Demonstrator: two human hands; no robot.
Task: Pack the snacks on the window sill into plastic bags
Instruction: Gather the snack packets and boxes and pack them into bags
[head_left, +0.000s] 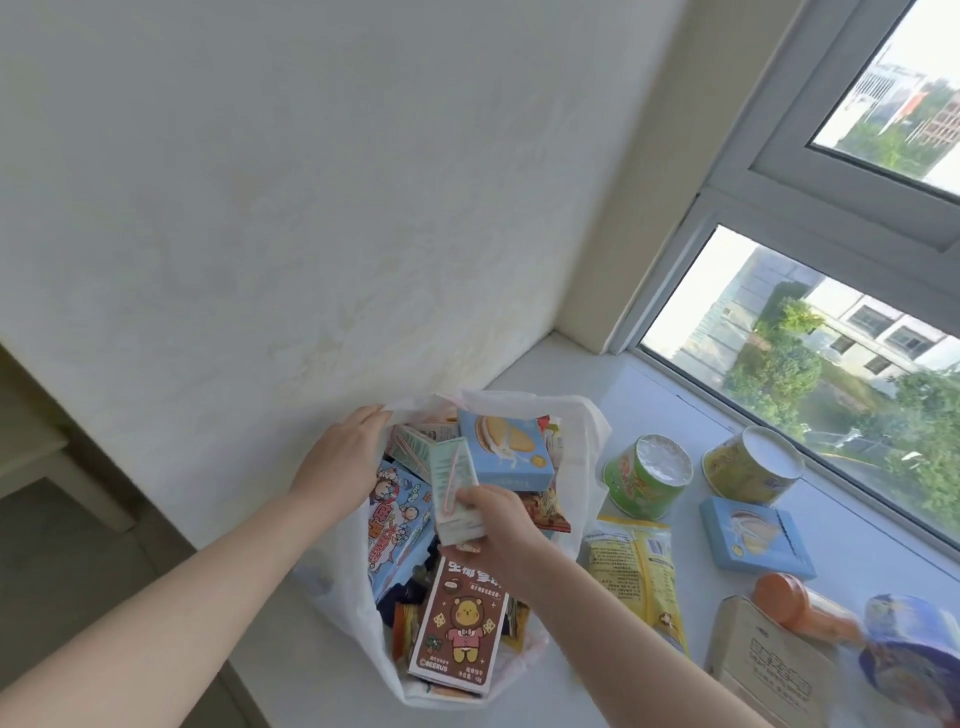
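Pale window sill (649, 395) bearing an open white plastic bag (358, 613) crammed with snack boxes.
The left hand (343, 457) holds the bag's rim on the wall side, fingertips closed on the plastic. The right hand (504, 535) grips a mint-green carton (454, 488) just over the bag's mouth, thumb and fingers wrapped round its lower end. Beside the bag lie a yellow packet (639, 566), two round tubs (647, 475) and a blue box (753, 532).
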